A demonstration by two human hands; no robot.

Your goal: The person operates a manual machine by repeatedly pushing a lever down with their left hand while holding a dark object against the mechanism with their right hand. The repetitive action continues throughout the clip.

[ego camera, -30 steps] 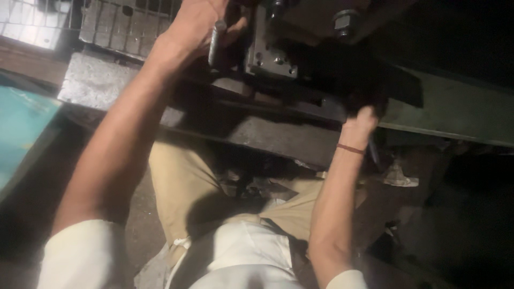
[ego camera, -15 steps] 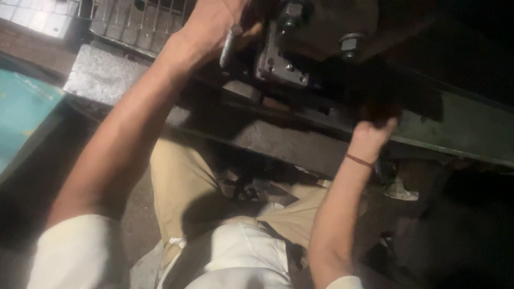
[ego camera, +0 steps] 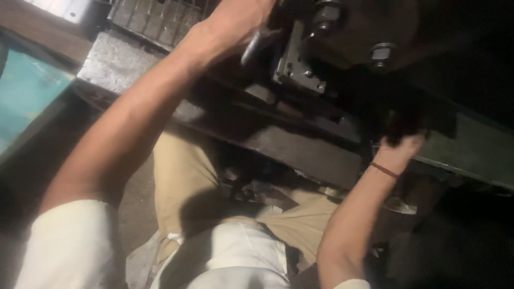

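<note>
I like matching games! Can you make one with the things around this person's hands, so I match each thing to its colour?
Things:
1. wrist band
2. trousers
3. panel at the far left
4. handle by the left hand

Colours:
A. teal
B. shiny grey metal
C. red
D. tan

Pairs: 1-C, 2-D, 3-A, 4-B

One head-worn camera looks steeply down, close over the machine (ego camera: 342, 69).
</note>
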